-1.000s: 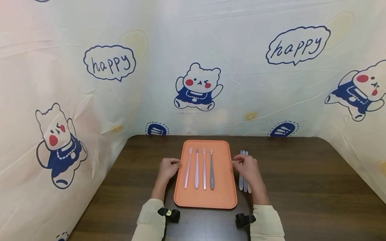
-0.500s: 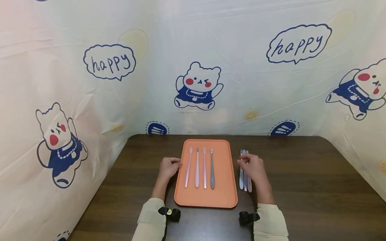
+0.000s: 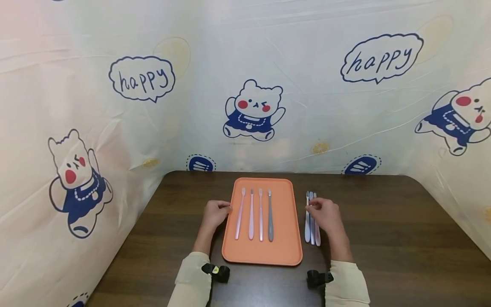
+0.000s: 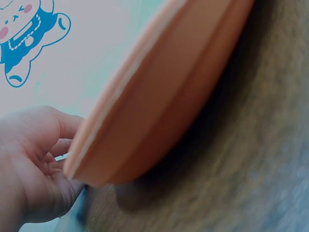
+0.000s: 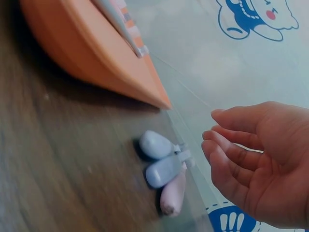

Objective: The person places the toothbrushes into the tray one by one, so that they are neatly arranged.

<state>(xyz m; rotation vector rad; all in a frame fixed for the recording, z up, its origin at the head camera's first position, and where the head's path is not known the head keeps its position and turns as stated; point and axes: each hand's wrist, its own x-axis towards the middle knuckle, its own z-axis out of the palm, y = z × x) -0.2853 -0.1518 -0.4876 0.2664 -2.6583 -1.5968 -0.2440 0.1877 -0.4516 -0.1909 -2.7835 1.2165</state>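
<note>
Tray (image 3: 285,230) lies gripped by left hand (image 3: 214,213), three toothbrushes (image 3: 312,232) near right hand (image 3: 327,214).

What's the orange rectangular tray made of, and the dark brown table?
The orange rectangular tray looks like matte plastic: even colour, moulded rim. The dark brown table seems wood or wood-look laminate, slightly glossy: streaky grain, pale sheen near the tray.

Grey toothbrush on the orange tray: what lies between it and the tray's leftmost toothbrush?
Two pink toothbrushes, lying apart; the head view shows this.

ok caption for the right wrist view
Right hand, holding nothing, near three toothbrushes lying beside an orange tray.
</note>
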